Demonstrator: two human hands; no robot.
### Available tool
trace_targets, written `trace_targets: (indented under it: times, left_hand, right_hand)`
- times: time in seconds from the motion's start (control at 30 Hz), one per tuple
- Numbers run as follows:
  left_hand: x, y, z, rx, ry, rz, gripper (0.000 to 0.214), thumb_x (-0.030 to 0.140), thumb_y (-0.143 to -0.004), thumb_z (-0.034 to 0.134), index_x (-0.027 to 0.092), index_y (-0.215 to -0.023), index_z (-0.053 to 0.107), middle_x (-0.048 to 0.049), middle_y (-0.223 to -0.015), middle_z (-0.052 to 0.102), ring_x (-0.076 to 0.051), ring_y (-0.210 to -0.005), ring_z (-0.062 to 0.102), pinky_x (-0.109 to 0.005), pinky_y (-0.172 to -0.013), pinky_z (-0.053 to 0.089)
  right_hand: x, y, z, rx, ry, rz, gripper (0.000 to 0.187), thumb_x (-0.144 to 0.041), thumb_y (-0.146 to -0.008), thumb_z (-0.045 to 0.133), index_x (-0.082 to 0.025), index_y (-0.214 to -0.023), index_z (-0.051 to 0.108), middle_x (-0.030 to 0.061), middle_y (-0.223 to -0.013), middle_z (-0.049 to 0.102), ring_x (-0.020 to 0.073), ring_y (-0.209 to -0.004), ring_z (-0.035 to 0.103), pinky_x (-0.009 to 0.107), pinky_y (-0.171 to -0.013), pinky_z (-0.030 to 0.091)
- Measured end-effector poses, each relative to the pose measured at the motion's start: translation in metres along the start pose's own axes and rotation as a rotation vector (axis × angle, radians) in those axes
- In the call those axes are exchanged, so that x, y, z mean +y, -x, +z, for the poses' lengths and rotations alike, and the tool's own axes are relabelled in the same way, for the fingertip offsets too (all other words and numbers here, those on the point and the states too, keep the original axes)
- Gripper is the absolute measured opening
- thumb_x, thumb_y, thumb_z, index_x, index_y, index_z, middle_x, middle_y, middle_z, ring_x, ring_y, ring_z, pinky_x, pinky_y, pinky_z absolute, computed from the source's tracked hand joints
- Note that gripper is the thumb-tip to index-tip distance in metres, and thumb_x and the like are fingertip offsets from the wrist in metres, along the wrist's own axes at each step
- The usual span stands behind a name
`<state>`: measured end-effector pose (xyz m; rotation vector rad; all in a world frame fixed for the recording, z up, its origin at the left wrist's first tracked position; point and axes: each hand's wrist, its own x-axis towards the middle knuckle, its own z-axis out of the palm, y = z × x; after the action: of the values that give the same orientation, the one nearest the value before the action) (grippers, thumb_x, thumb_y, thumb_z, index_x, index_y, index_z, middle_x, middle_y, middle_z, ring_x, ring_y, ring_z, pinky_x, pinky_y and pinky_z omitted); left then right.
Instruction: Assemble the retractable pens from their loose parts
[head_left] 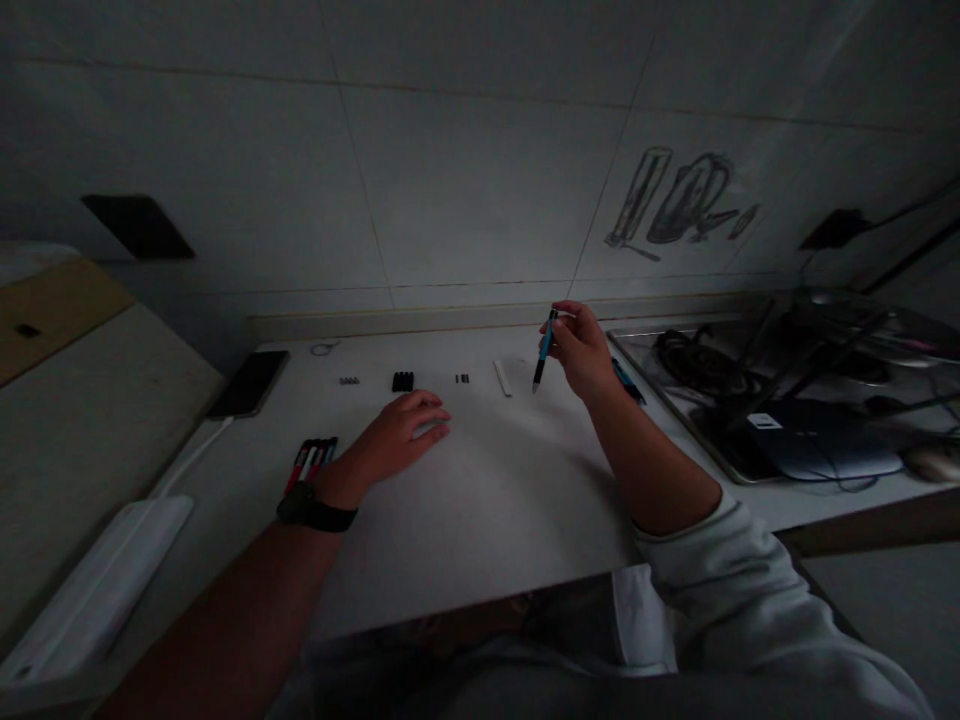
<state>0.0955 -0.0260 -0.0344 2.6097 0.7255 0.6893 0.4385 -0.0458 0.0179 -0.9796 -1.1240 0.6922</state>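
Note:
My right hand (580, 345) pinches a blue and black pen (546, 352) by its upper end, its tip pointing down just over the white counter (480, 520). My left hand (405, 432) rests palm down on the counter, fingers apart, holding nothing. Just beyond it sits a small cluster of black pen parts (403, 381). Tiny dark pieces (462, 379) and a thin white strip (502, 378) lie between the hands. Small springs or similar bits (349, 381) are farther left. Several pen barrels (311, 460), red, white and blue, lie beside my left wrist. Another blue and black pen (628, 382) is partly behind my right wrist.
A phone (250, 384) on a white cable lies at the left, with a white power strip (101, 590) nearer me. At the right are a gas stove (712, 370) and a dark flat device (817, 438). A tiled wall (480, 180) bounds the back.

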Motion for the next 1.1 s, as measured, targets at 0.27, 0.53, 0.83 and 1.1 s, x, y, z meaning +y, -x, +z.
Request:
trace_targets:
  times: [0.27, 0.53, 0.83, 1.1]
  left_hand:
    - [-0.001, -0.001, 0.0, -0.01, -0.007, -0.007, 0.035, 0.049, -0.103, 0.053, 0.025, -0.117, 0.073, -0.0086, -0.127, 0.064, -0.025, -0.117, 0.064, -0.047, -0.105, 0.054]
    - [-0.003, -0.001, 0.0, -0.005, -0.014, -0.003, 0.036, 0.051, -0.102, 0.053, 0.026, -0.118, 0.073, -0.0082, -0.126, 0.065, -0.026, -0.116, 0.064, -0.049, -0.105, 0.054]
    - [-0.006, 0.0, 0.001, -0.007, -0.006, -0.009, 0.037, 0.052, -0.102, 0.053, 0.026, -0.117, 0.074, -0.0086, -0.125, 0.065, -0.026, -0.116, 0.064, -0.049, -0.104, 0.054]
    - [-0.007, -0.001, 0.001, -0.016, -0.012, -0.006, 0.035, 0.05, -0.101, 0.055, 0.026, -0.117, 0.074, -0.0082, -0.126, 0.065, -0.026, -0.115, 0.065, -0.048, -0.104, 0.054]
  right_hand:
    - [-0.005, -0.028, -0.069, 0.222, 0.188, -0.048, 0.035, -0.047, -0.085, 0.064, -0.033, -0.116, 0.053, -0.0026, -0.093, 0.065, 0.0143, -0.079, 0.064, 0.028, -0.071, 0.055]
    - [0.019, -0.04, -0.138, 0.309, 0.416, 0.134, 0.043, -0.049, -0.078, 0.06, -0.028, -0.115, 0.052, -0.0034, -0.086, 0.062, 0.0135, -0.07, 0.063, 0.03, -0.068, 0.056]
    - [0.039, -0.04, -0.154, 0.209, 0.921, 0.213, 0.045, -0.035, -0.086, 0.061, -0.02, -0.128, 0.066, 0.0041, -0.092, 0.072, 0.0169, -0.073, 0.065, 0.033, -0.076, 0.057]
    - [0.042, -0.028, -0.141, -0.165, 1.465, 0.277, 0.038, -0.034, -0.088, 0.07, -0.024, -0.125, 0.074, 0.007, -0.105, 0.079, 0.0223, -0.098, 0.071, 0.032, -0.092, 0.05]
